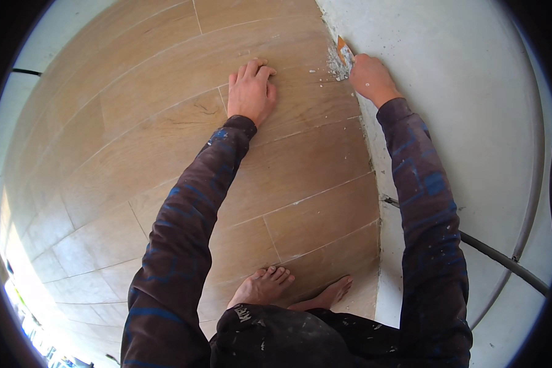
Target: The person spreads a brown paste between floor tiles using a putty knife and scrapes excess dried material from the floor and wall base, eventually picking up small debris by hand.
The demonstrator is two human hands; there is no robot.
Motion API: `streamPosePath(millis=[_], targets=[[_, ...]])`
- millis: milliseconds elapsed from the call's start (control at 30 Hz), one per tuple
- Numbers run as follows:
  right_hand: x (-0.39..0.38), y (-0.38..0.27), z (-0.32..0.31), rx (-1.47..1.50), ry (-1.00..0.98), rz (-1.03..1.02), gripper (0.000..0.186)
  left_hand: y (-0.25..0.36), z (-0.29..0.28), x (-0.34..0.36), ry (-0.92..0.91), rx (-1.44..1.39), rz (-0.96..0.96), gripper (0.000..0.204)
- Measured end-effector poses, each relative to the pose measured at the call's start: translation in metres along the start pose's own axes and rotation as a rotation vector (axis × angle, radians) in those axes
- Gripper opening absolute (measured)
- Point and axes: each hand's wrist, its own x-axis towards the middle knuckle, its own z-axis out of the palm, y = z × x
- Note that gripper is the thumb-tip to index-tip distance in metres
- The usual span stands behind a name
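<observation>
scraper (343,49), one, orange-handled, was gripped in the closed right hand (370,78) at the far floor-wall joint beside white debris (335,66); left hand (251,91) lay open, flat on floor tiles (135,122); two bare feet (264,285) near.

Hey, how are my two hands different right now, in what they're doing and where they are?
The left hand lies flat and empty on the wood-look floor tiles, fingers together; the right hand is closed around an orange-handled scraper. The left hand rests out on the open floor, while the right works at the seam where floor meets the pale wall, beside white debris. Both are bare, with dark, blue-streaked sleeves.
</observation>
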Motion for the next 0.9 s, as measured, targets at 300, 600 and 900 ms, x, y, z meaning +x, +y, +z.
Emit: streamPosePath(millis=[300,600,900], targets=[[-0.008,-0.011,-0.007,-0.133,-0.010,-0.081,0.021,0.003,-0.004,0.003,-0.013,-0.028,-0.018,0.024],[-0.009,-0.008,-0.005,-0.111,0.075,-0.030,0.020,0.001,-0.006,0.002,-0.025,-0.021,-0.030,0.024],[0.000,0.010,0.001,0.025,0.051,-0.037,0.022,-0.001,-0.007,0.000,-0.020,-0.007,-0.024,0.022]])
